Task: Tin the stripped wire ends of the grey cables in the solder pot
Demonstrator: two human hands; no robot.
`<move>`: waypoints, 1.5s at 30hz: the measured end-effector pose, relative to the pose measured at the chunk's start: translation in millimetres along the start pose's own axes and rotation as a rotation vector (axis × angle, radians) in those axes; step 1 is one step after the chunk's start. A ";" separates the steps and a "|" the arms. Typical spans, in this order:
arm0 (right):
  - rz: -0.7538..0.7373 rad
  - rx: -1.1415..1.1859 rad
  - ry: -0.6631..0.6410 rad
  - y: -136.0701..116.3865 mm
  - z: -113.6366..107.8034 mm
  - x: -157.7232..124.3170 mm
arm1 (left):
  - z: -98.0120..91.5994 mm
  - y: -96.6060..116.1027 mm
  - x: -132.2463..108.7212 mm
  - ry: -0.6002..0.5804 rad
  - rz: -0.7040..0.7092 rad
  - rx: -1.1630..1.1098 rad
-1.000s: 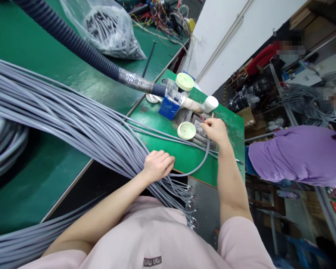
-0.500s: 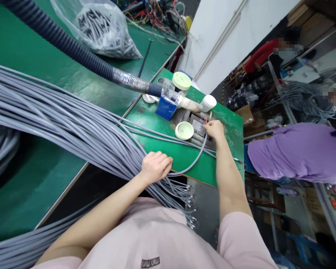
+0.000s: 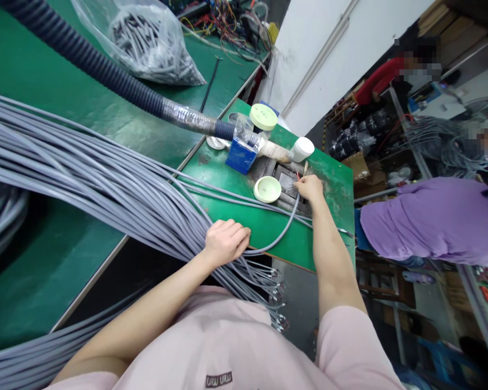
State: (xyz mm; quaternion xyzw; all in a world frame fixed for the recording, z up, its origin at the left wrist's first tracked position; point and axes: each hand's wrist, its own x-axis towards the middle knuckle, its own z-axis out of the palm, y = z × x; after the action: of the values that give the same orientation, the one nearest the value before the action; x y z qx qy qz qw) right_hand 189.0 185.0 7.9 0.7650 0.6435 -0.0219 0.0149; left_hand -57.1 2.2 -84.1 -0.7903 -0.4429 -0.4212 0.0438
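My left hand (image 3: 226, 242) curls over a thick bundle of grey cables (image 3: 106, 173) that sweeps in from the left. One grey cable (image 3: 285, 230) loops out from under that hand and rises to my right hand (image 3: 310, 188). There, my fingers pinch the cable's end, and a thin red wire (image 3: 297, 176) pokes out towards a metal plate (image 3: 287, 181) set in the green bench (image 3: 268, 233). A pale green round lid (image 3: 267, 189) sits just left of my right hand. The cable's tip is partly hidden by my fingers.
A blue box (image 3: 241, 156), clear cup (image 3: 244, 127), second green lid (image 3: 263, 116) and white cap (image 3: 302, 149) stand beyond the plate. A black corrugated hose (image 3: 106, 67) crosses above. A bag of dark cable pieces (image 3: 146, 46) lies behind it. A person in purple (image 3: 431, 222) stands right.
My right hand has moved down and slightly left, closer to the metal plate, with the red wire in its pinch. My left hand has stayed on the bundle.
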 end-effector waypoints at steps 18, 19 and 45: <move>-0.268 0.960 0.207 -17.2 -23.0 -158.0 | -8.6 7.1 8.4 -0.089 -0.172 -0.184; -0.260 1.009 0.186 -20.9 -19.8 -167.9 | -11.3 11.1 11.0 -0.092 -0.260 -0.281; -0.181 1.291 0.016 -21.2 35.7 -243.5 | -18.4 94.1 31.5 0.130 -1.118 -1.887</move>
State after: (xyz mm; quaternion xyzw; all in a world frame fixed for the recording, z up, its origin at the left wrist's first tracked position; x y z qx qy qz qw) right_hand 126.0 -52.7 -14.8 0.5632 0.5628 -0.3996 -0.4543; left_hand 8.7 -41.9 -21.6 -0.1702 -0.2352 -0.5918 -0.7520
